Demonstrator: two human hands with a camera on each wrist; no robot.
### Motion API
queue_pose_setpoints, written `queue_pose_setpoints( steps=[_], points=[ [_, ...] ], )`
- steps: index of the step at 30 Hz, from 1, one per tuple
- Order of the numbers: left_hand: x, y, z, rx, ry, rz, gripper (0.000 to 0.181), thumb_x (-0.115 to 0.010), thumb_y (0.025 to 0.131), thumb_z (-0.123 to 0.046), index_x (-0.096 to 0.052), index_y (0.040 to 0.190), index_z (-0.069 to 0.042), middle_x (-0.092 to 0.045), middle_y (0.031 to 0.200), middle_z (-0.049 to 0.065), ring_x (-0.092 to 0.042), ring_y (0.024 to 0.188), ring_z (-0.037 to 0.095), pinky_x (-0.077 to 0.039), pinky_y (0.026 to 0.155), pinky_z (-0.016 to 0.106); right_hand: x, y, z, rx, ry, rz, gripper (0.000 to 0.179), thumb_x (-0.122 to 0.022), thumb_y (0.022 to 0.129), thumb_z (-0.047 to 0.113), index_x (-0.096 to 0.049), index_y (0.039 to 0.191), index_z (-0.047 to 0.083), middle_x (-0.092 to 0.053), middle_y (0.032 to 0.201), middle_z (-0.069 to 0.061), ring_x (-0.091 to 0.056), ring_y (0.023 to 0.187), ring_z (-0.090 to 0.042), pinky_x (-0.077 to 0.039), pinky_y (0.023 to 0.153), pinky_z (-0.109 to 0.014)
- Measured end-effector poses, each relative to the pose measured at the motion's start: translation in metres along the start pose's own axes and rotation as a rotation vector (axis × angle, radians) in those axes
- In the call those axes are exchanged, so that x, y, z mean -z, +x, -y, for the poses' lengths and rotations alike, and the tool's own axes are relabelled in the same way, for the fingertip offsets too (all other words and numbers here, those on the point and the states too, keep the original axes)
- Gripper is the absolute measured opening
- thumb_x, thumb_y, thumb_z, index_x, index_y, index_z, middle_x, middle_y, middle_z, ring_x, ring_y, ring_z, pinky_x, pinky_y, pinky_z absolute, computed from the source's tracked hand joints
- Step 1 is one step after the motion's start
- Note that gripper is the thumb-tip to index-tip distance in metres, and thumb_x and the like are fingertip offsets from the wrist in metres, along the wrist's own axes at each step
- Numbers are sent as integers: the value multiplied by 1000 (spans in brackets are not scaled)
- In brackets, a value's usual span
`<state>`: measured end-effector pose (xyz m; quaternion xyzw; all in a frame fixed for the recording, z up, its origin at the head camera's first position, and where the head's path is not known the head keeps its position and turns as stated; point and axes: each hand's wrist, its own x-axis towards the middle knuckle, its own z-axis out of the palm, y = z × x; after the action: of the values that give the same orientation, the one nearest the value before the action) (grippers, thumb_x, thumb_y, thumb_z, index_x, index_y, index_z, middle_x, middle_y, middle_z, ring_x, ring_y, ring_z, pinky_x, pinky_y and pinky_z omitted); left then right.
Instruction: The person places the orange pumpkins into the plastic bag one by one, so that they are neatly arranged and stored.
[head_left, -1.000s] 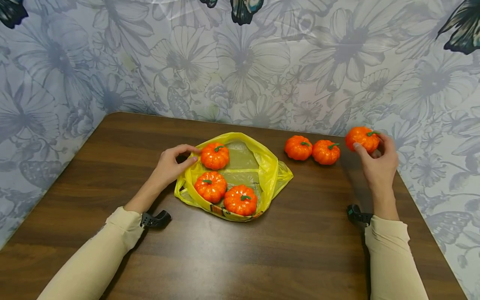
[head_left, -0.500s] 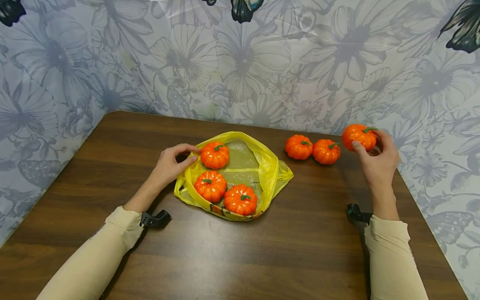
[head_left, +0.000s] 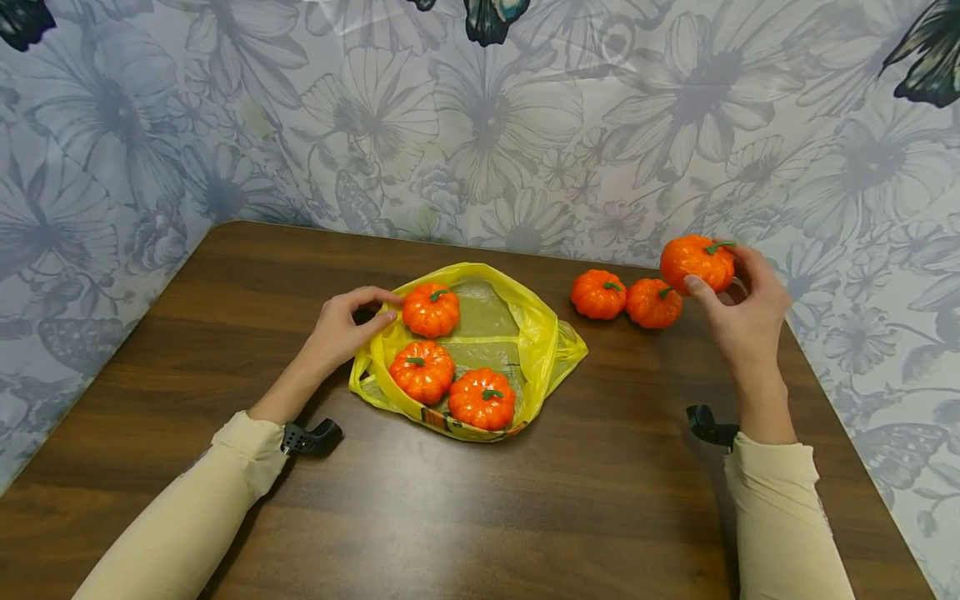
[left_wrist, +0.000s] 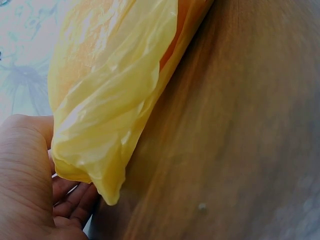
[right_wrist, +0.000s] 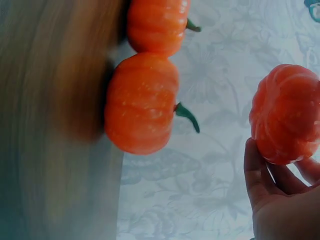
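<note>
One pumpkin (head_left: pixel 696 263) has moved leftward, right grip (head_left: pixel 746 317) holding it, left grip (head_left: pixel 347 329) pinching bag (head_left: pixel 537 358).

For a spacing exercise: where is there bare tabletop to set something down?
Bare: the brown wooden table between the cream fabric sleeves, before the yellow plastic bag; left of the left hand. Crowded: the bag's near-left side, with three ribbed orange pumpkins; far right, two more.
</note>
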<state>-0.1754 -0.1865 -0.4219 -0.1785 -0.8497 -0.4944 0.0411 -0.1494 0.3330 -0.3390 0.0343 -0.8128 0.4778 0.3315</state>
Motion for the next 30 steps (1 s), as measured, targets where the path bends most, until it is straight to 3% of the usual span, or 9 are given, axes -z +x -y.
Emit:
queue_pose_setpoints(
  steps=[3,7,12,18,24,30],
  points=[
    [0,0,1,3,-10,4,23,-72,101,-17,-77,124,-12,-74,128,10,-64,114,24,-47,93,33,-5,-1,9,2,3,34,52,-85,85,11,-70,134,4,-71,124,0,-65,108,-8,-51,88,-10],
    [-1,-1,2,10,-21,4,23,-72,101,-17,-77,123,-13,-74,128,8,-64,115,23,-47,93,32,-17,-7,38,1,-4,105,54,-84,86,7,-66,137,1,-70,128,-4,-63,110,-5,-50,92,-11],
    [0,0,2,4,-11,7,23,-72,102,-17,-77,124,-13,-74,129,9,-64,119,26,-47,97,38,-29,-15,64,13,4,188,58,-84,86,7,-64,140,2,-70,131,-12,-62,113,-3,-49,96,-11],
    [0,0,0,4,-8,14,24,-71,102,-18,-76,125,-12,-74,129,10,-64,113,24,-47,90,29,-37,-17,49,13,-53,249,62,-86,86,9,-64,143,11,-68,134,-13,-61,116,0,-47,98,-11],
    [0,0,2,8,-16,12,23,-72,101,-17,-77,124,-13,-74,129,9,-64,116,24,-47,95,35,-47,-22,37,1,-106,302,64,-88,86,20,-63,145,26,-69,134,-4,-60,116,-2,-47,96,-10],
    [0,0,1,6,-21,11,23,-71,101,-16,-77,123,-12,-74,128,9,-64,118,25,-47,98,41,-66,-32,41,10,-75,404,65,-88,87,24,-61,146,27,-69,132,-1,-64,113,-13,-52,91,-12]
  ],
)
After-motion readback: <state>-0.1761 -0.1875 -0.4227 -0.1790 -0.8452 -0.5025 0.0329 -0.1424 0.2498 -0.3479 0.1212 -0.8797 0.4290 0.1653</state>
